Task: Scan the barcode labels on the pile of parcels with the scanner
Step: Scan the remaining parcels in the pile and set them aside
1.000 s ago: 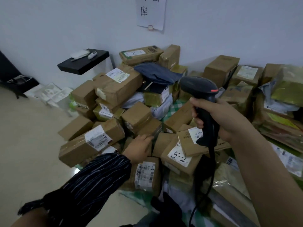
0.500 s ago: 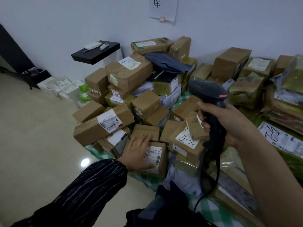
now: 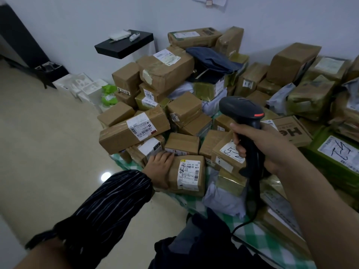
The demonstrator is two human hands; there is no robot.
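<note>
The left hand point(image 3: 159, 169) had slipped off the top of the small brown parcel point(image 3: 202, 183) since a moment before. It now lay against the parcel's left side, so the white barcode label point(image 3: 188, 175) it had partly covered faced up in full. Its fingers looked fairly straight, resting along the box's upper left edge and not clasped round it. A dark striped sleeve point(image 3: 108, 206) covered that forearm.

The right hand point(image 3: 266, 146) was still wrapped tight round the handle of the black scanner point(image 3: 244, 113). It was held upright above the pile, with the head pointing left and away from the person. The scanner's cable point(image 3: 239, 227) trailed down towards the person's lap. Behind the handle sat a box with "5-2" handwritten on its label point(image 3: 229, 154), just to the right of the small parcel.

The pile of parcels point(image 3: 165, 70) filled the corner against the white wall, mostly taped brown cartons, and its near edge sat on a green checked cloth point(image 3: 258, 235). A long carton point(image 3: 134, 131) with its own barcode sticker lay at the left front, just beyond the left hand. A dark blue bag point(image 3: 211, 59) was draped near the top of the heap. Left of the pile, a black shelf point(image 3: 124, 43) stuck out from the wall.
</note>
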